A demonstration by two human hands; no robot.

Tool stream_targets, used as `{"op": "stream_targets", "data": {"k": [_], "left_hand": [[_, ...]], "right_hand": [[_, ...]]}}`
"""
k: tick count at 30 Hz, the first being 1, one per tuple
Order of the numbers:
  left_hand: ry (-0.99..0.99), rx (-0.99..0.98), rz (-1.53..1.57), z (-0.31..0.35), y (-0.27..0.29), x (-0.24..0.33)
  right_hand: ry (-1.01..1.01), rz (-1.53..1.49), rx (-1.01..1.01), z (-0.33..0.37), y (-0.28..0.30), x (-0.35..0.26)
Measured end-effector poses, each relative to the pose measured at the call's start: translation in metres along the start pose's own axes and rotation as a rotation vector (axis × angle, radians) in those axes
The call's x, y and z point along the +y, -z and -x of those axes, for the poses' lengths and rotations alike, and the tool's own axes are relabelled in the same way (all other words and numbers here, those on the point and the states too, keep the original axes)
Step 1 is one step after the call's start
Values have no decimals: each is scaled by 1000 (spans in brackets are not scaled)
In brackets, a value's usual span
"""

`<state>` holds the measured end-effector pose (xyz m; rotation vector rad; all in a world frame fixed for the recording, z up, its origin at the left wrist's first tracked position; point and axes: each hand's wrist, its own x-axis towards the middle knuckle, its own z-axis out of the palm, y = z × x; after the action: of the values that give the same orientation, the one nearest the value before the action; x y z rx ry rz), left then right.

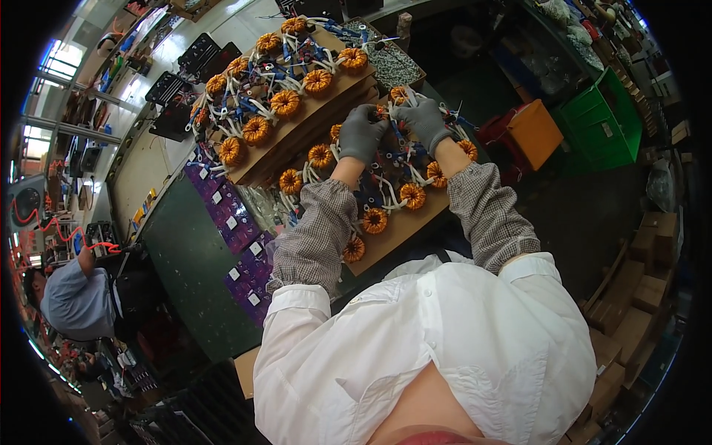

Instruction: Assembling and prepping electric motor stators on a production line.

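Observation:
Both my hands wear grey gloves and work close together over the far part of a cardboard sheet (404,236) covered with copper-wound ring coils. My left hand (361,135) has its fingers bent together at a small orange-red part (382,111); what it grips is hidden. Just to the right, my right hand (423,122) pinches beside a copper coil (398,95) and its pale sleeved leads, but the thing between its fingers is too small to name. More coils, such as one (413,196) nearer me, lie around with white leads and blue wired parts.
Left of my hands, stacked cardboard (311,119) carries another layer of coils (285,104). Purple boards (248,274) lie on the green table (178,245). A green crate (604,119) and an orange-topped bin (535,135) stand right. A person (78,297) is far left.

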<state>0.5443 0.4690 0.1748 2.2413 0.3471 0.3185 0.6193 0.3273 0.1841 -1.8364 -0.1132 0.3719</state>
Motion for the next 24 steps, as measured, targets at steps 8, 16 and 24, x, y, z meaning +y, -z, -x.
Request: {"op": "stream_targets", "data": {"k": [8,16,24], "left_hand": [[1,3,24,-1,0,0],[7,0,70,-1,1,-1],[-14,-5,-15,1,0,4]], "right_hand": [[-3,36,8,5,2,-7],[42,-34,-22,-1,5,0],[25,252,-70,-3,-11,-4]]}}
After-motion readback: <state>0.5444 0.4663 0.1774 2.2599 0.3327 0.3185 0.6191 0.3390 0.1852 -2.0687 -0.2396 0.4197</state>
